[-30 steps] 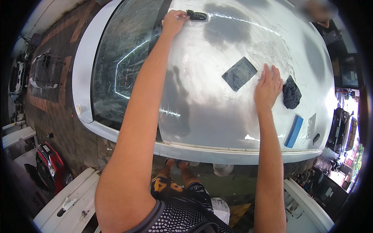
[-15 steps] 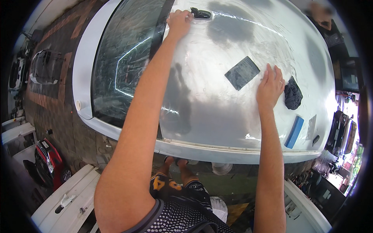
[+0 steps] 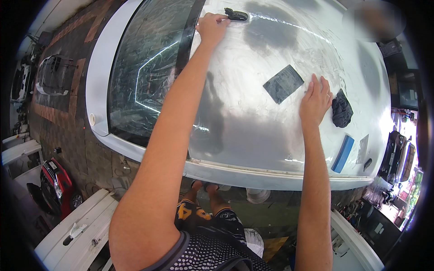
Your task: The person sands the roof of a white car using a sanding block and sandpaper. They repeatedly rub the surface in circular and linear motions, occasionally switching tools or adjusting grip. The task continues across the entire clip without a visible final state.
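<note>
A white car roof (image 3: 253, 86) with grey patches and smeary streaks spreads before me. At its far left, my left hand (image 3: 211, 28) bends its fingers together against the surface, fingertips beside a small black antenna base (image 3: 236, 15). Whether a small piece lies under those fingers is hidden. My right hand (image 3: 315, 101) rests flat on the roof with fingers apart. Just left of it lies a dark grey sheet of sandpaper (image 3: 283, 84); to its right sits a crumpled black cloth (image 3: 342, 108).
A blue sanding block (image 3: 342, 154), a greyish sheet (image 3: 362, 149) and a small black piece (image 3: 368, 164) lie near the roof's right edge. The rear glass (image 3: 149, 77) is at left. Another person (image 3: 375, 20), blurred, is at the far right corner.
My left hand has shifted slightly, its fingertips reaching farther toward the antenna base. The right hand keeps its place. The person at the far right has moved. The view has shifted a little.
</note>
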Demonstrator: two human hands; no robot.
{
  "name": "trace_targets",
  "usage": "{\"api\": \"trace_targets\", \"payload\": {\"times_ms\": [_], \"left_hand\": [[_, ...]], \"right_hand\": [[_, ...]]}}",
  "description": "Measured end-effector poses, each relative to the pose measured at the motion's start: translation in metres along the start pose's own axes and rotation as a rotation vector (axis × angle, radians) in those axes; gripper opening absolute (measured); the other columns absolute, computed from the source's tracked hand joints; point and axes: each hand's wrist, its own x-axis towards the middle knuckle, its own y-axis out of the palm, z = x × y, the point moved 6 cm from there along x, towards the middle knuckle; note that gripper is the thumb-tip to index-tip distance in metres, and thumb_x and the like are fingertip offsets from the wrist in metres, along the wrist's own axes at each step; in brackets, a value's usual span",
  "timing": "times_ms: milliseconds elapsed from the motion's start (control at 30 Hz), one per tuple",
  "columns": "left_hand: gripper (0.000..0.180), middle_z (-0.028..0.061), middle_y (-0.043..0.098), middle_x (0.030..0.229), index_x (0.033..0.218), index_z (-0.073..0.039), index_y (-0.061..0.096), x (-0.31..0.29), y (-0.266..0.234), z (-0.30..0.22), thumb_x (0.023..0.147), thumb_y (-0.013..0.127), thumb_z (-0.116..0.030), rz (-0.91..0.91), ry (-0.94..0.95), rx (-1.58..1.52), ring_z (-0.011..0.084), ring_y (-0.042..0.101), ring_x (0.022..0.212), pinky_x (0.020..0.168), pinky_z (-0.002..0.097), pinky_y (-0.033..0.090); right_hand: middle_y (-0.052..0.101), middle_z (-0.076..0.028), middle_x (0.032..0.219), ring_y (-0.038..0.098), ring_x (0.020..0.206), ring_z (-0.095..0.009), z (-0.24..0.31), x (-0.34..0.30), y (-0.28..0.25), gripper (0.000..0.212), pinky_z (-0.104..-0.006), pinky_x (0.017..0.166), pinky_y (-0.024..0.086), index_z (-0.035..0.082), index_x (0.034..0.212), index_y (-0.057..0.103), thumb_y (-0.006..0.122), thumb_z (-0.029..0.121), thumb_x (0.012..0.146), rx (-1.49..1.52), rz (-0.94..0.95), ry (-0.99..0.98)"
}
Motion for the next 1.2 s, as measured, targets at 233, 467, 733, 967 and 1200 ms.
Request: {"api": "trace_targets", "payload": {"times_ms": [233,467,733,967,1200], "left_hand": [[0.010,0.0027,0.072,0.099,0.084,-0.018,0.082,-0.010,0.000,-0.010,0.083,0.080,-0.028,-0.074,0.029,0.045,0.0315,0.062,0.103,0.092,0.0528,0.043],[0.009,0.0020,0.073,0.097,0.085,-0.016,0.082,-0.025,0.000,-0.020,0.083,0.079,-0.024,-0.083,0.031,-0.057,0.0305,0.062,0.099,0.089,0.0486,0.045],[0.005,0.0012,0.070,0.095,0.086,-0.015,0.081,-0.037,0.003,-0.034,0.084,0.078,-0.019,-0.056,0.058,-0.074,0.0289,0.060,0.098,0.086,0.0458,0.045],[0.002,-0.0008,0.068,0.095,0.085,-0.015,0.078,-0.049,0.009,-0.051,0.084,0.079,-0.016,-0.049,0.135,-0.047,0.0275,0.058,0.097,0.088,0.0437,0.044],[0.003,-0.0017,0.067,0.095,0.086,-0.016,0.076,-0.054,0.010,-0.063,0.085,0.078,-0.016,0.004,0.208,-0.060,0.0267,0.058,0.098,0.089,0.0429,0.043]], "right_hand": [[0.050,-0.009,0.153,0.041,0.149,-0.027,0.002,0.000,0.001,0.038,-0.0526,0.124,0.025,0.018,0.140,0.064,0.042,0.032,0.112,0.025,0.012,0.015],[0.051,-0.009,0.152,0.041,0.149,-0.027,0.002,0.001,0.000,0.037,-0.0526,0.124,0.025,0.019,0.140,0.064,0.043,0.032,0.112,0.003,0.015,0.025],[0.051,-0.010,0.152,0.042,0.148,-0.028,0.003,0.001,-0.001,0.037,-0.0526,0.123,0.026,0.019,0.140,0.064,0.044,0.031,0.112,0.003,0.008,0.020],[0.052,-0.010,0.151,0.041,0.148,-0.028,0.003,0.000,0.000,0.036,-0.0529,0.123,0.026,0.019,0.141,0.063,0.045,0.031,0.111,0.002,0.006,0.018],[0.051,-0.010,0.152,0.040,0.149,-0.028,0.002,0.001,0.000,0.038,-0.0526,0.124,0.024,0.019,0.143,0.061,0.043,0.031,0.112,-0.010,0.029,0.026]]}}
